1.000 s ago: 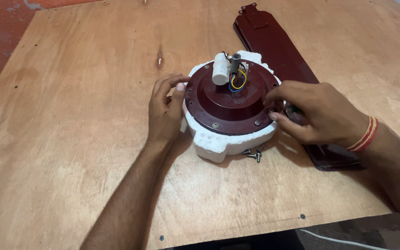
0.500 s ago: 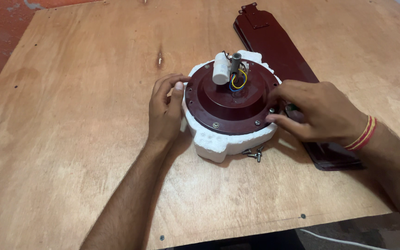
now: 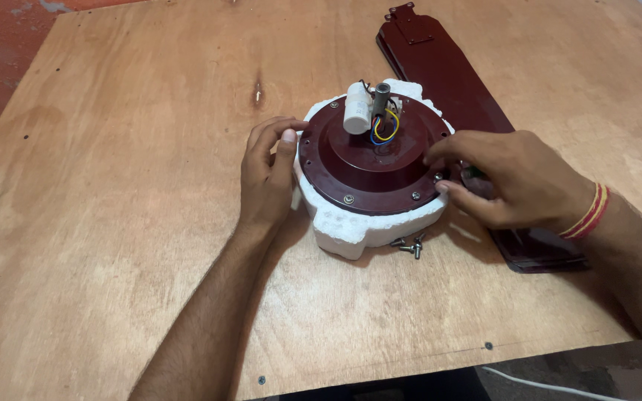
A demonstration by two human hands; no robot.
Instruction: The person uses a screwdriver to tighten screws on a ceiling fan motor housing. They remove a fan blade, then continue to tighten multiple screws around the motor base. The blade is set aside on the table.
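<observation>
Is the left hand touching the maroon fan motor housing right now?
Touching. The head view shows the left hand against the left rim of the maroon fan motor housing, fingertips curled onto its edge, no gap visible.

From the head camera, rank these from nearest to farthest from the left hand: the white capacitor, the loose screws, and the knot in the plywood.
From the left hand:
1. Knot in the plywood, just beyond the fingertips, up the board.
2. White capacitor, to the right, on top of the maroon fan motor.
3. Loose screws, farthest, on the board at the foam block's near-right edge.
</observation>
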